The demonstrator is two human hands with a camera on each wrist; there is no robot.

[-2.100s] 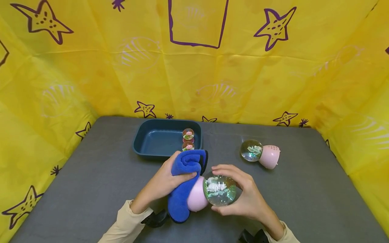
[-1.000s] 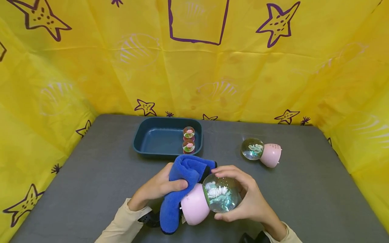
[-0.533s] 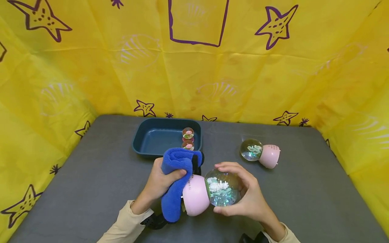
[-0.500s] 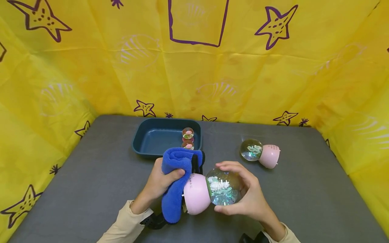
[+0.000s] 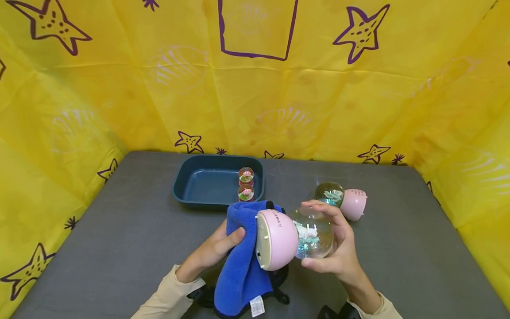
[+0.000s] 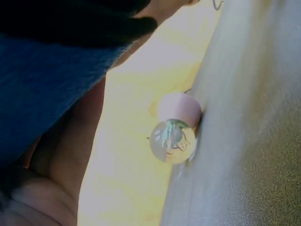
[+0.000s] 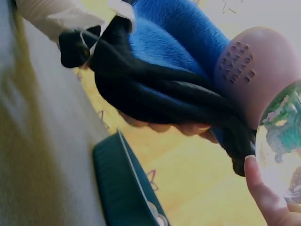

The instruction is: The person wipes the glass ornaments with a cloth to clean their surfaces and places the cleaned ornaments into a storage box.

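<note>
In the head view my right hand (image 5: 338,241) grips the clear ball of a snow globe (image 5: 280,239), thumb below and fingers above. The globe lies sideways in the air; its pink base points left and shows a pale underside with small feet. My left hand (image 5: 217,246) holds a blue cloth (image 5: 239,261) with black edging, thumb on top. The cloth hangs behind and below the base, with a white tag at its lower end. From the right wrist view, the cloth (image 7: 174,37) lies against the pink base (image 7: 256,70), which has raised lettering.
A second pink snow globe (image 5: 353,204) lies on its side on the grey table (image 5: 398,248), partly behind my right hand. Farther left stands a dark teal tray (image 5: 199,204) with two small globes (image 5: 245,192) at its right end. Yellow printed fabric (image 5: 255,97) surrounds the table.
The held globe has moved up and right and turned, so its underside now faces left toward the camera. The cloth has unfolded downward, showing its tag and black edge.
</note>
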